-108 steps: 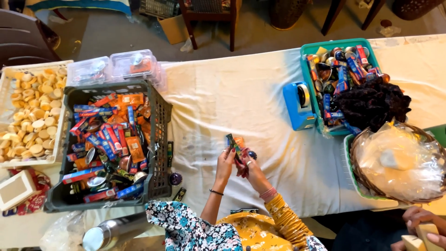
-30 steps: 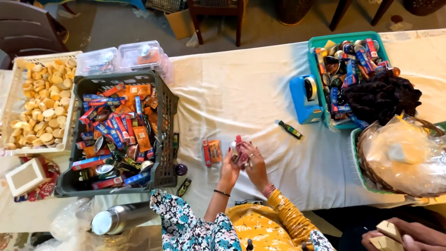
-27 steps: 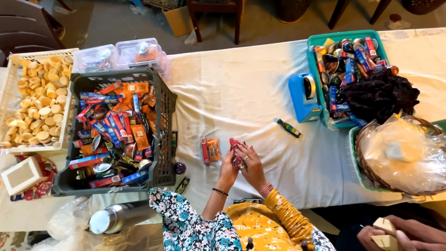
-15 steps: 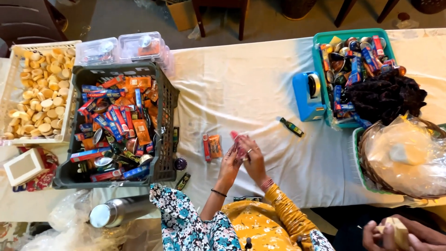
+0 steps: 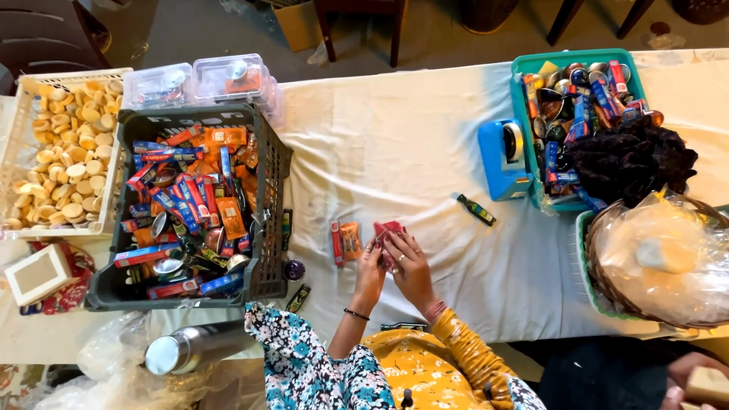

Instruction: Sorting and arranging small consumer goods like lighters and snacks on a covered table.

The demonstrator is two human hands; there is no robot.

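Both hands pinch crinkly red pouch.

You get soft, even light across the white tablecloth, bright enough to wash out its folds a little. Shadows are faint. Glare sits on the clear plastic wrap over the wicker basket and on the steel flask. Your hands are slightly blurred. The frame edges bend outward, and the floor at the top looks dimmer.
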